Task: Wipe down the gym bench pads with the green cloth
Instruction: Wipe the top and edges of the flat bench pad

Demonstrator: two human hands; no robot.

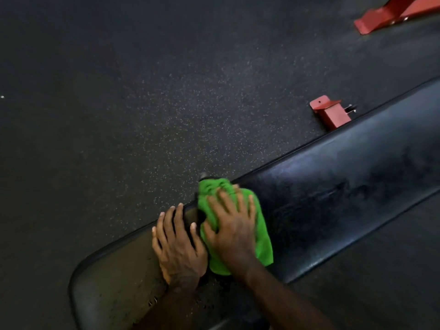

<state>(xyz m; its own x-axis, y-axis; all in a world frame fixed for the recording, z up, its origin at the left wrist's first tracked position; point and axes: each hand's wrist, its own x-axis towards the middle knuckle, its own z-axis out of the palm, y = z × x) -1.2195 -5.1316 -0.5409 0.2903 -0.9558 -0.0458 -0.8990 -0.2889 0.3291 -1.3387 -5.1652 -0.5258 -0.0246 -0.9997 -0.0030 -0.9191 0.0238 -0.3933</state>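
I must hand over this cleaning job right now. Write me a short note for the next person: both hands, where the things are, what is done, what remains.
Left hand: flat, fingers straight, resting on the near bench pad beside the cloth.
Right hand: fingers spread, pressing the green cloth onto the bench where the two pads meet.
Done: the long pad shows streaks and sheen, so it looks already wiped, though I cannot be sure.
Left: the near pad looks dull with dark specks; wipe it next.
Red frame parts stand on the floor beyond the bench.

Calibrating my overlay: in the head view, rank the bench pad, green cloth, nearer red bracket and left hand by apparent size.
1. bench pad
2. green cloth, partly hidden under the right hand
3. left hand, close to the cloth, so unsure
4. nearer red bracket, though it lies farther from the camera
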